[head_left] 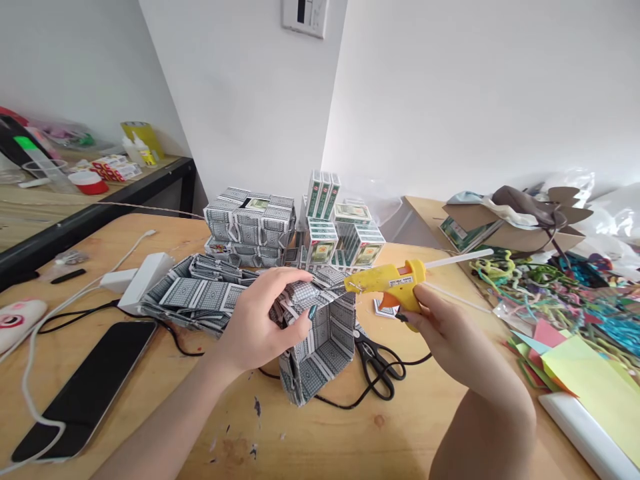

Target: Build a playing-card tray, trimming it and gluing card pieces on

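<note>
My left hand (270, 320) is closed on the upper edge of an open, many-sided frame made of folded playing cards (325, 350), its thumb pressing on one side. In my right hand (440, 320) is a yellow hot glue gun (385, 280), gripped by its handle, with a white glue stick (457, 259) poking out of the back. The gun's nozzle points left and meets the top of the card frame near my left fingertips. Whether glue is coming out cannot be made out. Another folded-card piece (190, 293) lies behind my left hand.
Card-covered blocks (253, 223) and boxed card decks (323, 240) stand at the back. Black scissors (380, 373) and a cable lie beside the frame. A phone (85, 393) and white power strip (147, 280) are left; coloured paper (590, 373) and pipe cleaners (540, 287) are right.
</note>
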Tool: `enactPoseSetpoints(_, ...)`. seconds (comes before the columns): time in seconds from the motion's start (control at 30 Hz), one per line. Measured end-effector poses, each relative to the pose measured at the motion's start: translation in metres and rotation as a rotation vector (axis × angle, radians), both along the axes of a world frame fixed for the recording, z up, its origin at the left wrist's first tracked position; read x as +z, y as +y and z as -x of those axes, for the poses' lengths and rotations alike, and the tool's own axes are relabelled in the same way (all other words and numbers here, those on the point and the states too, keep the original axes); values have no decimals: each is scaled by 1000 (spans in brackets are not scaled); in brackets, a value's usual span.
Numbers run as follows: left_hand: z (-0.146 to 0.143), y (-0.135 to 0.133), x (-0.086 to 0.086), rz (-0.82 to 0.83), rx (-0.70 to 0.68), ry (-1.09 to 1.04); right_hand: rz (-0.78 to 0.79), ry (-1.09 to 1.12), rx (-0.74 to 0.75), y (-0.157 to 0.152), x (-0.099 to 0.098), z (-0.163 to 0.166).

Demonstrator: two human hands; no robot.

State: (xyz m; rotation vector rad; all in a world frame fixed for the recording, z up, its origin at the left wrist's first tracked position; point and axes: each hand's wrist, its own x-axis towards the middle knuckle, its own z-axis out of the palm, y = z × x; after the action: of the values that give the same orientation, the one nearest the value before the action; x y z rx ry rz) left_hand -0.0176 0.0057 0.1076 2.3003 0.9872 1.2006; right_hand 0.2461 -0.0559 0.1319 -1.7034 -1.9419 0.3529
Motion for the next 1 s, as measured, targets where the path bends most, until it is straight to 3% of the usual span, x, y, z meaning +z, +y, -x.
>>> enactPoseSetpoints(0.23, 2, 0, -1, -2, 7, -1, -3, 52, -15, -1, -1, -1)
enactPoseSetpoints(0.6, 0, 1, 0, -18, -10, -6, -369, -229, -294, 13, -6, 24)
enactPoseSetpoints(1.0, -1, 1, -2, -29, -22, -9, -510, -279, -334, 18, -13, 25)
